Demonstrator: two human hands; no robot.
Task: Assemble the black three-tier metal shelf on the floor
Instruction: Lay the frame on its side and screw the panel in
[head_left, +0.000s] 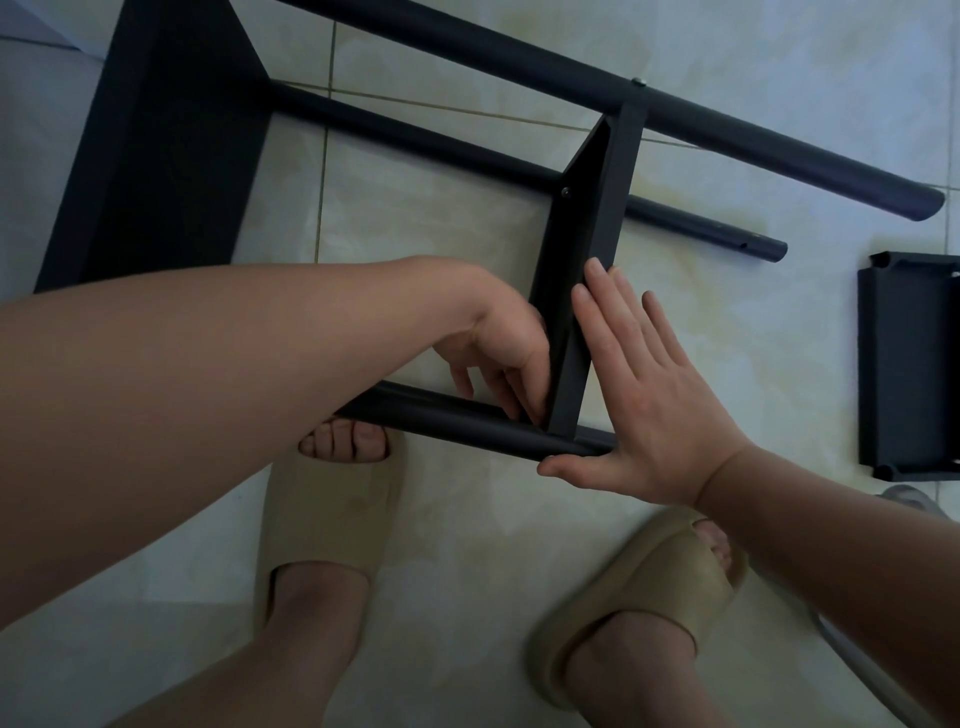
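The black metal shelf frame lies on its side on the tiled floor. A wide shelf panel (166, 145) stands at the left and a narrower middle panel (587, 244) crosses between the poles. My left hand (498, 353) reaches into the inner corner where this panel meets the near pole (457, 418). Its fingers curl down there and their tips are hidden. My right hand (644, 395) presses flat against the panel's outer face, fingers straight, thumb along the near pole. A screw head (565, 192) shows higher on the panel.
Two more poles (571, 78) (415, 137) run diagonally across the back, their free ends pointing right. A loose black shelf tray (909, 364) lies at the right edge. My feet in beige slippers (322, 519) (649, 597) stand just in front of the near pole.
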